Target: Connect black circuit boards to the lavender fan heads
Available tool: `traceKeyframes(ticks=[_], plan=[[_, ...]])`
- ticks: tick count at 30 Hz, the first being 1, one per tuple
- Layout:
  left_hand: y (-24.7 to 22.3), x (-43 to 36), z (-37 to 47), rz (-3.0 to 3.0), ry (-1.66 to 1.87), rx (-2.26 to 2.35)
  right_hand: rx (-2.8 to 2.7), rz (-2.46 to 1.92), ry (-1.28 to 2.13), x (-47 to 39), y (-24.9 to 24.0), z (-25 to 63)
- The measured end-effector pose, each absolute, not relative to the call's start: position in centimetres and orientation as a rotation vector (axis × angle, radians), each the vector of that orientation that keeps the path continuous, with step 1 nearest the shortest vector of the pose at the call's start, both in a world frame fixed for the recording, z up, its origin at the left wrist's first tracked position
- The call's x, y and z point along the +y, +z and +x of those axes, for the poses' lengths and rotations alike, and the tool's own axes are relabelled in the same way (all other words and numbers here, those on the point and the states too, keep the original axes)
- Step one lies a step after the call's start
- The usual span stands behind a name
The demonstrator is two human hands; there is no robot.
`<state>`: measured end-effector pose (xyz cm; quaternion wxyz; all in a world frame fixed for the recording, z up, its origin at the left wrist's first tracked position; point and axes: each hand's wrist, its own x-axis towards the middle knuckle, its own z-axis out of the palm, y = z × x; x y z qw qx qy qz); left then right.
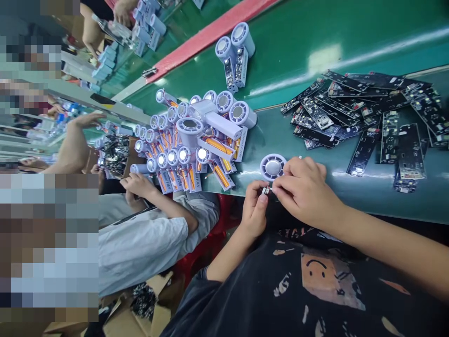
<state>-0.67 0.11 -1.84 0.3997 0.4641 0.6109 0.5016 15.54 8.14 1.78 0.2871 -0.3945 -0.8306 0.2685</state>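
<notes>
At the table's near edge, my left hand (255,210) pinches a small white connector (265,191) with a bit of red wire between thumb and forefinger. My right hand (307,189) is closed right beside it, fingertips meeting the connector; what they grip is too small to make out. Just beyond both hands is a lilac handheld fan (272,167), its round vented head facing up and its body largely hidden by my right hand. To the right lies a loose heap of black circuit boards (336,105).
Many lilac fans (189,126) with orange batteries and wires crowd the table to the left. Two fans with boards fitted (240,61) lie on the green surface (298,37) farther back. A co-worker's arm (164,203) rests close by on the left. Cardboard boxes (122,323) stand below.
</notes>
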Motion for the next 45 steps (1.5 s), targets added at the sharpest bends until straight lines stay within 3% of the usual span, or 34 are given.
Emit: traceKeyframes(ticks=[16, 27, 33, 37, 41, 45], plan=[[-1.3, 0.9, -0.3, 1.035, 1.403, 1.414, -2.215, -1.058, 0.753, 8.2, 2.0, 15.7], [-0.4, 2.1, -0.6, 1.171, 1.302, 1.302, -2.069, -0.962, 0.921, 8.3, -0.3, 16.1], [-0.4, 2.2, -0.5, 0.913, 1.278, 1.395, -2.03, -0.925, 0.844, 9.6, 0.2, 18.7], [-0.4, 2.3, -0.7, 0.831, 1.259, 1.348, -2.081, -0.967, 1.101, 10.5, 0.9, 20.0], [-0.2, 2.5, -0.8, 0.826, 1.214, 1.335, -1.661, -1.014, 1.472, 10.8, 0.6, 19.7], [-0.1, 2.5, -0.8, 0.817, 1.193, 1.327, -1.813, -0.797, 1.385, 10.7, 0.7, 19.5]])
